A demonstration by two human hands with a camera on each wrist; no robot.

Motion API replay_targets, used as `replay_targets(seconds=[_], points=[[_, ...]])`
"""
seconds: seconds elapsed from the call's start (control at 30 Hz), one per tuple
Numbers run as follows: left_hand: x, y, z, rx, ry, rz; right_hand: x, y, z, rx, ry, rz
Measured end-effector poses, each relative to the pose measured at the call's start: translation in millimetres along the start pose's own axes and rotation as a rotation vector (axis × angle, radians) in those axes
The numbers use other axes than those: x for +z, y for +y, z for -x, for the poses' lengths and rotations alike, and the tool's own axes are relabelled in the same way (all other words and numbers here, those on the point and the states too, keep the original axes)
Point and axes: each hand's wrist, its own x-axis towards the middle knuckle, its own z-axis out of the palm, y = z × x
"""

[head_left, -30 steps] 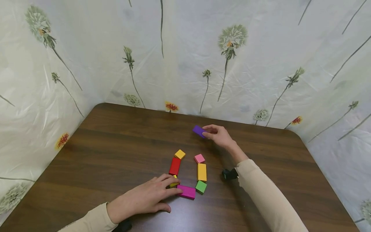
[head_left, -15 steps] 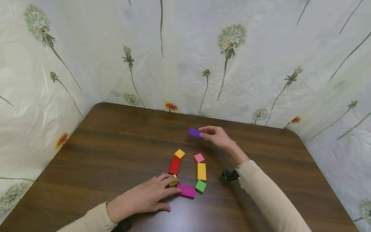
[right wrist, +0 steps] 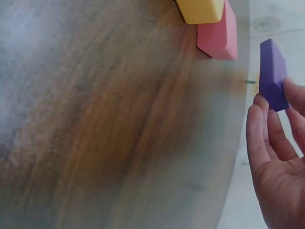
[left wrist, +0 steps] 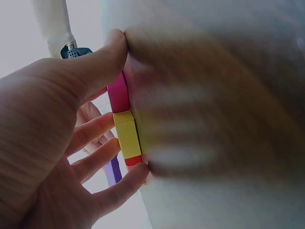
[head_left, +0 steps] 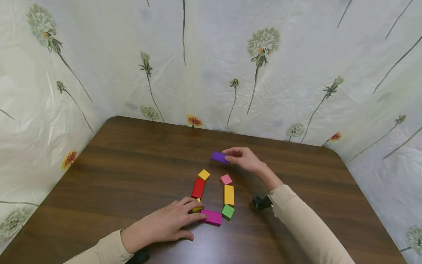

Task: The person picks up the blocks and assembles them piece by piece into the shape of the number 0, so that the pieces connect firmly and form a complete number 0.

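Note:
A purple block (head_left: 219,157) is pinched between the thumb and fingers of my right hand (head_left: 244,159), above the far end of a ring of blocks. My left hand (head_left: 166,221) rests at the near left corner, fingers spread; fingertips touch the yellow block (left wrist: 127,136) and lie over the left end of the magenta block (head_left: 212,217). Up the left side run the red block (head_left: 198,188) and an orange-yellow cube (head_left: 204,175). On the right side stand the green cube (head_left: 228,212), the orange-yellow block (head_left: 229,195) and the pink cube (head_left: 226,179).
The blocks lie on a dark brown wooden table (head_left: 141,157). Behind it hangs a pale curtain (head_left: 204,66) with dandelion prints, meeting the table's back edge. A black wrist device (head_left: 262,202) sits under the right sleeve.
My right hand has brought the purple block left and nearer, turning it more level with the back edge. The left hand and the blocks on the table stay where they were.

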Motion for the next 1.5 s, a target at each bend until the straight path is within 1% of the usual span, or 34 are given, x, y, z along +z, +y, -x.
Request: replay_targets(seconds=[0.27, 0.4, 0.5, 0.7, 0.87, 1.07, 1.27, 1.37, 1.5], points=[[0.3, -0.9, 0.3, 0.014, 0.015, -0.011, 5.9, 2.9, 3.4, -0.020, -0.030, 0.027], [0.1, -1.1, 0.4, 0.021, 0.020, -0.011, 8.7, 4.9, 3.3, -0.012, -0.037, 0.054], [-0.4, -1.1, 0.4, 0.021, 0.017, -0.009, 11.3, 5.1, 3.6, -0.005, -0.042, 0.067], [-1.3, -0.9, 0.4, 0.016, 0.011, -0.003, 15.0, 5.9, 4.6, -0.020, -0.054, 0.104], [-1.5, -0.7, 0.3, 0.016, 0.015, -0.011, 16.4, 7.1, 3.7, -0.045, -0.046, 0.122], [-0.6, -1.2, 0.3, 0.003, 0.001, 0.003, 19.4, 6.9, 3.5, -0.089, -0.016, 0.204], [0.0, -2.2, 0.1, -0.008, -0.013, 0.019, 22.5, 8.5, 3.7, -0.091, 0.017, 0.274], [0.1, -2.5, 0.2, -0.006, -0.012, 0.015, 22.8, 8.4, 4.9, -0.101, 0.019, 0.288], [0.1, -2.7, -0.1, -0.004, -0.012, 0.014, 22.4, 7.6, 5.9, -0.107, 0.007, 0.281]])
